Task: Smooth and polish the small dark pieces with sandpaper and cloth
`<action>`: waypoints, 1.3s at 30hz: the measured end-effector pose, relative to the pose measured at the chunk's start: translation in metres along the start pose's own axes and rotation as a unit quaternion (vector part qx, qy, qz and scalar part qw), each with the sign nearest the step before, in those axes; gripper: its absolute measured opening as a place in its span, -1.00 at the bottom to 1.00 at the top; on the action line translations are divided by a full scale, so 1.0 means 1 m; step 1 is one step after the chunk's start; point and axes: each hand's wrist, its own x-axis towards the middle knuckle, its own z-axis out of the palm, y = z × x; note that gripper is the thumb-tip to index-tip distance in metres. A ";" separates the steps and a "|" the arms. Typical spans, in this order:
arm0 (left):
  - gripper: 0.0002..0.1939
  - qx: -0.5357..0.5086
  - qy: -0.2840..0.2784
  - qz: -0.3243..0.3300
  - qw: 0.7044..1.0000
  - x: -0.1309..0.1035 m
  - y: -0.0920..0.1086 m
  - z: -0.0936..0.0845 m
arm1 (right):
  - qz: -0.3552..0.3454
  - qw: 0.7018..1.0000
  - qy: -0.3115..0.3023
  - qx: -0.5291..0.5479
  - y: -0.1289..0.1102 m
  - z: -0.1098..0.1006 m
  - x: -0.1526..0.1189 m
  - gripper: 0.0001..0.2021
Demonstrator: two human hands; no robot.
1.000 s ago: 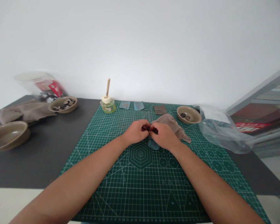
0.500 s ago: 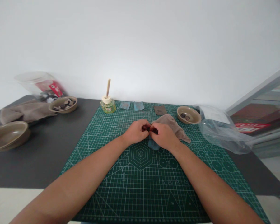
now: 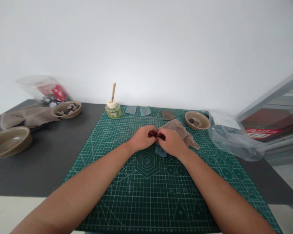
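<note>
My left hand (image 3: 143, 137) and my right hand (image 3: 171, 140) meet fingertip to fingertip over the green cutting mat (image 3: 146, 201). Both are closed in a pinch around a small dark piece (image 3: 155, 135), mostly hidden by the fingers, so its kind does not show. Under my right hand lies a blue-grey square (image 3: 160, 151), partly covered. A crumpled brown cloth (image 3: 179, 127) is spread just behind and to the right of that hand.
Along the mat's back edge are a glass jar (image 3: 113, 110) with a stick, two bluish squares (image 3: 145, 110), a brown square (image 3: 168, 115) and a bowl (image 3: 197, 120) with dark pieces. A plastic bag (image 3: 234, 139) lies right; bowls (image 3: 66, 109) and a cloth (image 3: 29, 117) stand left.
</note>
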 end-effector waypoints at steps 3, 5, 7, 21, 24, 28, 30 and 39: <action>-0.81 0.003 0.001 0.000 1.000 0.000 0.000 0.000 | 0.002 1.000 -0.001 -0.001 0.000 0.000 0.000 -0.93; -0.81 0.003 0.001 0.000 1.000 0.000 0.001 0.000 | 0.004 1.000 -0.003 -0.003 0.000 -0.001 0.000 -0.92; -0.81 0.002 0.000 -0.002 1.000 0.000 0.001 -0.001 | 0.005 1.000 -0.003 -0.007 -0.001 -0.001 0.000 -0.92; -0.80 -0.005 -0.002 0.002 1.000 0.000 0.000 0.000 | -0.001 1.000 -0.003 -0.011 0.000 -0.001 0.000 -0.91; -0.80 -0.008 -0.001 0.004 1.000 0.000 0.000 0.000 | -0.005 1.000 -0.001 -0.014 0.000 -0.001 0.000 -0.91; -0.80 -0.008 0.000 0.008 1.000 0.000 -0.001 0.000 | -0.003 1.000 -0.002 -0.012 -0.001 -0.001 0.000 -0.91; -0.81 -0.007 -0.001 0.005 1.000 0.000 -0.001 0.000 | -0.003 1.000 -0.003 -0.011 -0.001 -0.001 0.000 -0.91; -0.81 -0.001 -0.003 0.000 1.000 0.000 0.001 0.000 | -0.001 1.000 -0.005 -0.015 -0.001 -0.002 0.000 -0.90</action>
